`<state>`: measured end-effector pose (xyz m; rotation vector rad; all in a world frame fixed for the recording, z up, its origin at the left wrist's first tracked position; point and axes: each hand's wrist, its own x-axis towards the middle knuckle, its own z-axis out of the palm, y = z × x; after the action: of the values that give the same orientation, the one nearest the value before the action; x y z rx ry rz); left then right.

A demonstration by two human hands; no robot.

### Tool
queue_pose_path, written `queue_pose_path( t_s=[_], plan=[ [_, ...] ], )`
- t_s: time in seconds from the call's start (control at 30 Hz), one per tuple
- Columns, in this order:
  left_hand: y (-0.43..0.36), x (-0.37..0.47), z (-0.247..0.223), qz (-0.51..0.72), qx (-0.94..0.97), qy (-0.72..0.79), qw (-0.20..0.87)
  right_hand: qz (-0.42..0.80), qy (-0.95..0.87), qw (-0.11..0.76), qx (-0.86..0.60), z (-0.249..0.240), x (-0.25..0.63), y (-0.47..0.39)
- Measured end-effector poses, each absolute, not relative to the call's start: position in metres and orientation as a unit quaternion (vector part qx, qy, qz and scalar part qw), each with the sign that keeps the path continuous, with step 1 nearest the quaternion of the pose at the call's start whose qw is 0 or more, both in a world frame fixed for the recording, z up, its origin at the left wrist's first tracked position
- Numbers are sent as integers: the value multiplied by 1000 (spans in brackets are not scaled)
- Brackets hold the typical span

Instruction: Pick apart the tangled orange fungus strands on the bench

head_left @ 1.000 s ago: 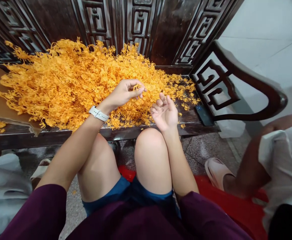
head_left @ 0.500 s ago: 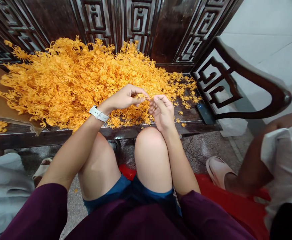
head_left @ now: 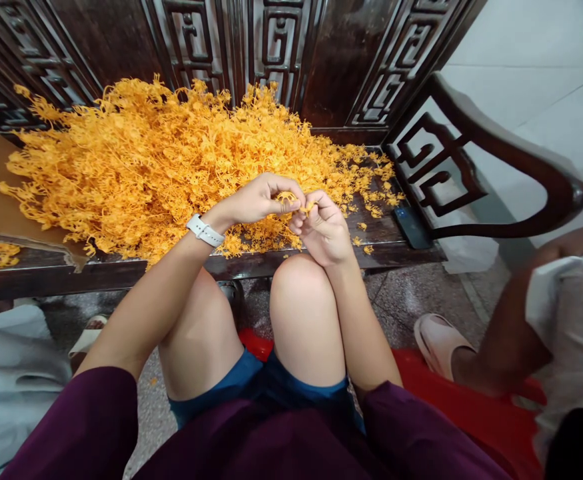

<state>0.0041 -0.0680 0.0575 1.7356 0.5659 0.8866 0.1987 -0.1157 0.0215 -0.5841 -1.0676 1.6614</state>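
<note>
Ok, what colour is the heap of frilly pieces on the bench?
Bright yellow-orange; the heap shows best in the head view.

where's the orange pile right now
In the head view, the orange pile lies on the bench, mostly left of centre, in front of the carved backrest and beyond the left hand, with cardboard at its left end.

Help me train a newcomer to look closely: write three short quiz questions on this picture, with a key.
1. True or false: the watch is on the left wrist.
2. Pick one: the left hand holds a small piece coloured (a) blue, (b) orange, (c) white.
3. Fill in: a dark ____ lies on the bench by the armrest.

Key: 1 true; 2 b; 3 phone.
</note>
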Motion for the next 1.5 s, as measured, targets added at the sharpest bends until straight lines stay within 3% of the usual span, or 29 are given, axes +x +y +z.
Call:
queue_pose_path(
  t_s=[0.17, 0.33, 0.53, 0.67, 0.73, 0.93, 1.07, 1.27, 1.5],
  plan=[
    [-72, 4, 61, 338, 723, 195, 570, 688, -484, 503, -200, 24, 200, -118],
    [-71, -6, 59, 433, 675, 236, 548, 663, -487, 555, -121, 22, 204, -120],
    [-64, -23, 66, 534, 569, 301, 548, 700, -606, 376, -3, 10, 210, -116],
    [-61, -27, 66, 535, 571, 304, 543, 692, -417, 584, -74, 12, 215, -103],
    [-62, -25, 63, 522, 580, 290, 554, 663, -347, 645, -153, 13, 219, -97],
    [-71, -9, 62, 397, 643, 305, 579, 695, -313, 598, -249, 13, 214, -98],
    [-77, 1, 62, 331, 680, 294, 584, 614, -408, 605, -300, 15, 199, -107],
    [-80, 5, 56, 310, 697, 302, 572, 462, -598, 570, -323, 19, 191, -116],
    [-81, 3, 63, 308, 688, 352, 555, 468, -539, 609, -346, 3, 198, -108]
  ],
)
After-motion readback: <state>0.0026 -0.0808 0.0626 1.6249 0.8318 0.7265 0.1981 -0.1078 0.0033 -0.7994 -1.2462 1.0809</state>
